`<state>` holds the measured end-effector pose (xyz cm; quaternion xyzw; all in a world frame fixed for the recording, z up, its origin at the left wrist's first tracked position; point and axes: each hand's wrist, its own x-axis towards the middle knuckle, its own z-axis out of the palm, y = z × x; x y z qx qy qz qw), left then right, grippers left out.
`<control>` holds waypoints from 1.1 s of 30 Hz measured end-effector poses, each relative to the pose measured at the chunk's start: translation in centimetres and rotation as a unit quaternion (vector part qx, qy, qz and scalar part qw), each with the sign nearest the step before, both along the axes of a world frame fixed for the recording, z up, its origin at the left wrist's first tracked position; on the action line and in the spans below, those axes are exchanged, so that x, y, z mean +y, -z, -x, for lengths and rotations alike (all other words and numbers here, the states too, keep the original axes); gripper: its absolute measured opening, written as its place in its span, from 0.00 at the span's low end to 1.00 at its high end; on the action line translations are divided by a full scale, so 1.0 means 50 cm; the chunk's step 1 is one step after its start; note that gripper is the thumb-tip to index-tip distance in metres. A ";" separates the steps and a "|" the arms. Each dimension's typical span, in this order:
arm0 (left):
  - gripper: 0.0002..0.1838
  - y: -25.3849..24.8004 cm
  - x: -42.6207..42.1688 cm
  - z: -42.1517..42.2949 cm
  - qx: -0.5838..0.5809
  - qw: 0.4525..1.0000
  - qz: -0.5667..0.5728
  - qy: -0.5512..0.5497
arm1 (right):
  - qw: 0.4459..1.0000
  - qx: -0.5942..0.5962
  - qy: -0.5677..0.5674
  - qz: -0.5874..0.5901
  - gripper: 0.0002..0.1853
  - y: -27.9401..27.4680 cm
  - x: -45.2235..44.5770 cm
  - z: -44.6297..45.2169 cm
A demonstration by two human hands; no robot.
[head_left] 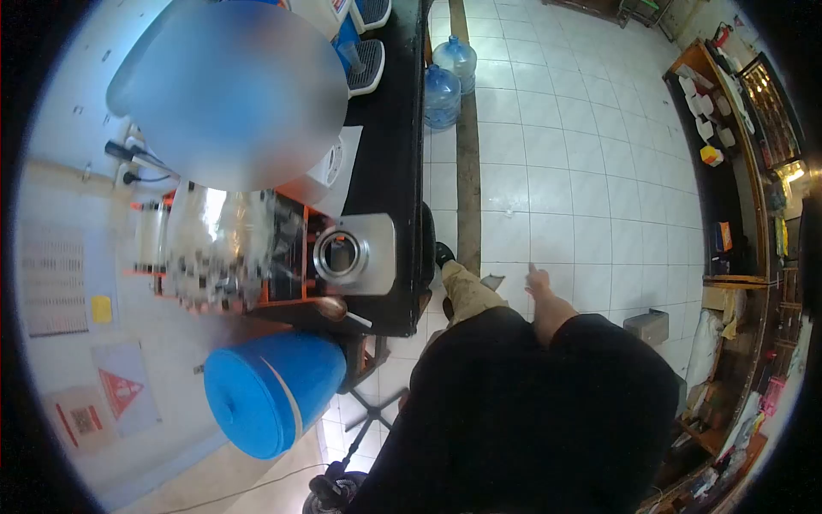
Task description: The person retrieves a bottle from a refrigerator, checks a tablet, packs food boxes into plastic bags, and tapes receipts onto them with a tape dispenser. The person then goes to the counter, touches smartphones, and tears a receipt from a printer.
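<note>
My right hand [538, 281] hangs over the tiled floor, to the right of my khaki trouser leg [469, 293]. Its fingers are partly extended, one pointing away from me, and nothing shows in them. My left hand is not in view. To the left, on the black counter [385, 163], stands a machine [223, 244] with orange edges and a shiny, blurred body. Beside it lies a square metal plate [381, 257] with a round ring [341, 254]. A brown rounded object [330, 307] is at the counter's near edge.
A blue barrel [278, 394] stands below the counter beside a black stand base [374, 413]. Two water bottles [443, 98] are on the floor ahead. Shelves with goods [732, 154] line the right side. A grey stool-like object [648, 326] is nearer. A large blurred oval covers the upper left.
</note>
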<state>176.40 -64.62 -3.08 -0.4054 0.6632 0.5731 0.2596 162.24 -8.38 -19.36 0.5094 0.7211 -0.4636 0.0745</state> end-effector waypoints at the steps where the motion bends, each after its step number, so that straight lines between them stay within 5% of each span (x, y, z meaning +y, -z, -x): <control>1: 0.11 -0.005 0.015 0.004 -0.012 1.000 -0.001 0.002 | 0.998 -0.007 -0.035 -0.055 0.33 0.029 -0.017 0.046; 3: 0.11 0.001 0.039 0.000 -0.035 0.999 0.001 0.016 | 0.989 -0.047 -0.002 -0.140 0.32 -0.016 -0.141 0.197; 4: 0.11 0.002 0.059 0.006 -0.046 0.999 0.002 0.020 | 0.979 -0.046 -0.189 -0.059 0.33 0.103 -0.177 0.249; 5: 0.11 0.004 0.076 0.008 -0.056 0.998 0.006 0.028 | 0.929 0.024 -0.363 -0.062 0.38 0.032 -0.248 0.322; 6: 0.11 0.002 0.090 0.010 -0.067 0.997 0.009 0.037 | 0.963 0.027 -0.170 0.209 0.42 -0.040 -0.311 0.386; 8: 0.11 -0.006 0.123 0.033 -0.084 0.995 0.017 0.045 | 0.949 -0.007 -0.079 0.305 0.43 -0.130 -0.369 0.474; 9: 0.11 -0.005 0.150 0.056 -0.085 0.995 0.019 0.044 | 0.963 -0.019 -0.138 0.229 0.42 -0.049 -0.364 0.501; 12: 0.11 0.002 0.220 0.171 -0.083 0.995 0.019 0.059 | 0.925 -0.094 -0.367 0.036 0.38 -0.120 -0.232 0.555; 13: 0.11 0.009 0.244 0.217 -0.081 0.994 0.018 0.065 | 0.906 -0.098 -0.411 0.039 0.33 -0.175 -0.177 0.575; 18: 0.12 0.025 0.429 0.541 -0.061 0.995 0.009 0.075 | 0.760 -0.182 -0.617 0.098 0.35 -0.080 0.088 0.659; 22: 0.12 -0.013 0.546 0.805 -0.040 0.995 0.009 0.094 | 0.812 -0.065 -0.540 0.213 0.31 -0.123 0.254 0.922; 25: 0.12 0.002 0.640 0.958 -0.036 0.995 0.001 0.098 | 0.889 0.023 -0.345 0.301 0.20 -0.283 0.409 1.229; 29: 0.13 0.087 0.824 1.179 -0.042 0.993 -0.014 0.114 | 0.899 0.231 -0.289 0.232 0.14 -0.311 0.659 1.628; 30: 0.13 0.113 0.889 1.250 -0.042 0.991 -0.019 0.124 | 0.924 0.232 -0.217 0.215 0.12 -0.349 0.712 1.685; 32: 0.13 0.136 0.974 1.421 -0.048 0.987 -0.024 0.152 | 0.924 0.272 -0.179 0.199 0.14 -0.198 0.864 1.754; 33: 0.13 0.141 1.014 1.525 -0.050 0.983 -0.024 0.173 | 0.958 0.158 -0.211 0.109 0.13 -0.238 0.918 1.750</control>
